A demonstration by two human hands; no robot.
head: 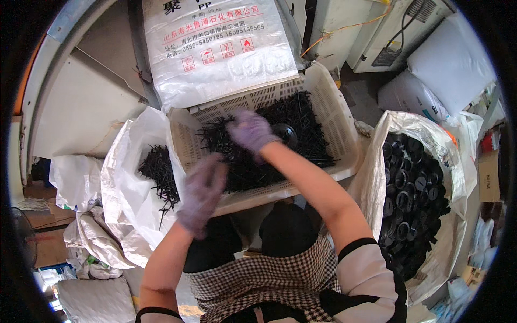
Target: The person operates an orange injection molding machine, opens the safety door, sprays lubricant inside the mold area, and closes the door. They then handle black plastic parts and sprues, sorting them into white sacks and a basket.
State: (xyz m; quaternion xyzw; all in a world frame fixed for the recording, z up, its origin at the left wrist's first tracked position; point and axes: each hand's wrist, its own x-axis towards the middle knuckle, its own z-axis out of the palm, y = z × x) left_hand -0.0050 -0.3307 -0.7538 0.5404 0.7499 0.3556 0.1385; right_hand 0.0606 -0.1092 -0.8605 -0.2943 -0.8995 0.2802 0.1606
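Observation:
A white slotted plastic crate (343, 133) stands before me, holding a heap of thin black plastic sticks (301, 111). My right hand (251, 131), in a pale purple glove, reaches over the heap near its middle. Its fingertips are blurred against the black pieces, so any hold is unclear. Just to its right a round black plastic cap (286, 135) lies on the sticks. My left hand (204, 189), gloved alike and blurred, is over the crate's front left rim with fingers apart and nothing visible in it.
At left, a white woven sack (121, 173) holds more black sticks (161, 173). An open sack (452, 250) at right is full of round black caps (404, 202). A printed white sack (226, 76) covers the surface behind the crate. Stuffed bags (448, 60) stand back right.

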